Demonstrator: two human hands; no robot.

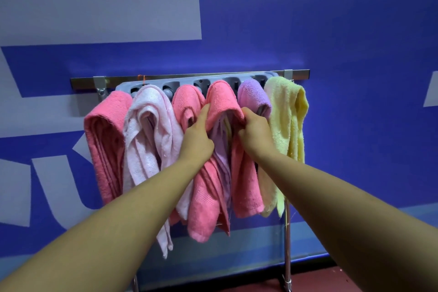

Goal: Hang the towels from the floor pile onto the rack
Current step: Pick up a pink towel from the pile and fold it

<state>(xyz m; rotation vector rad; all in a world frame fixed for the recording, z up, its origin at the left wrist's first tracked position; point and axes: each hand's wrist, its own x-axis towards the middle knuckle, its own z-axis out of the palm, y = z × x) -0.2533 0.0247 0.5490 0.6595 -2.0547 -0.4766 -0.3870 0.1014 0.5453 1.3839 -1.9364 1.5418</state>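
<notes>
A grey towel rack (180, 84) with round holders hangs from a steel bar (189, 76) against the blue wall. Several towels hang from it: coral (105, 135), pale pink (149, 140), coral (187, 104), another coral (222, 99), lilac (253, 96) and yellow (289, 116). My left hand (196, 137) grips the left edge of the fourth, coral towel. Across from it, my right hand (254, 130) grips that towel's right edge, fingers curled into the cloth. A lilac fold shows underneath it. The floor pile is out of view.
A chrome stand leg (287, 244) runs down below the yellow towel at the right. Dark red floor (320, 280) shows at the bottom right. The blue wall with pale lettering fills the background.
</notes>
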